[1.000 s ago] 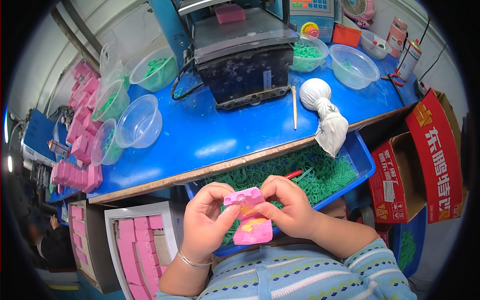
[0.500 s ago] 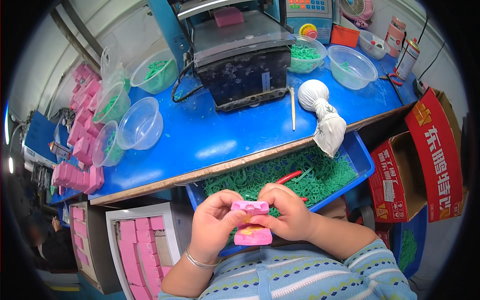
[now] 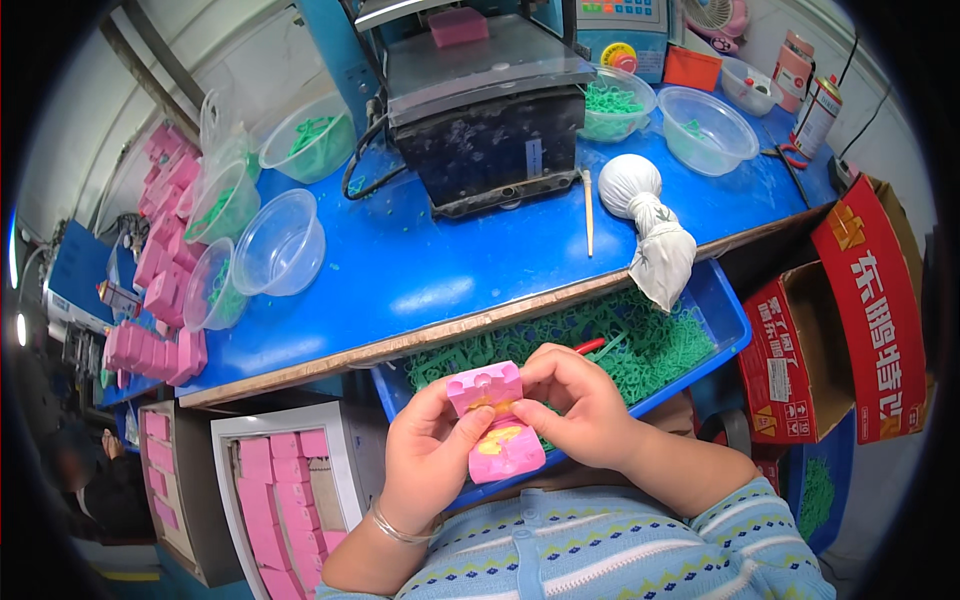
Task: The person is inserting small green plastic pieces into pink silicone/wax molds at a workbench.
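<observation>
In front of my chest, my left hand and my right hand grip a pink two-part rubbery mould from its two sides. Its halves are spread apart, one above the other, with yellow patches on the faces between them. Both thumbs press in at the middle, where the halves meet; my fingers behind are mostly hidden. Just beyond my hands, a blue tub holds a heap of green stringy scraps. A red-handled tool lies on the scraps, partly covered by my right hand.
A black machine stands on the blue table, near a wooden stick and a tied white cloth pouch. Clear plastic bowls sit on both sides. Pink blocks line the left; a red carton is at right.
The pink mould has tipped and turned slightly, showing more of its inner faces and yellow patches. Both hands still hold it, and my right hand now covers more of the red-handled tool.
</observation>
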The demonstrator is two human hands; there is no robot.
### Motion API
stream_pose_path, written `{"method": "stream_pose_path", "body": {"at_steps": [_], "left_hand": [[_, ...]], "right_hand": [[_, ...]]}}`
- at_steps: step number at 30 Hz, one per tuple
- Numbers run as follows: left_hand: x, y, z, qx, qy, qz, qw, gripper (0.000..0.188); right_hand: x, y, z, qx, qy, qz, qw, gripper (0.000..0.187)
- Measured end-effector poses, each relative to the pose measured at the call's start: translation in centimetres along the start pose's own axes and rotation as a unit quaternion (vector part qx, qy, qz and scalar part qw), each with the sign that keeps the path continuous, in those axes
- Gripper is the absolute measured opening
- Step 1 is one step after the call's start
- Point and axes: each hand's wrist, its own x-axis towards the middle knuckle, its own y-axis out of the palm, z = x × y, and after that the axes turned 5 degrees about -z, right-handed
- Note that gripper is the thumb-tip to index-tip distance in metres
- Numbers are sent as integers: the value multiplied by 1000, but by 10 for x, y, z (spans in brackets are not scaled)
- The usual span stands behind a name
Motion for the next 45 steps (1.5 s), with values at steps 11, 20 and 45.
{"method": "stream_pose_path", "body": {"at_steps": [11,20,45], "left_hand": [[3,-11,3,-19,-10,74,997,33],[6,-14,-5,-147,-117,110,976,44],[71,-33,-36,354,157,-35,921,50]], "right_hand": [[7,-1,8,-155,-6,-9,988,18],[10,1,13,-169,-75,1,983,32],[91,-40,64,61,135,-16,989,40]]}}
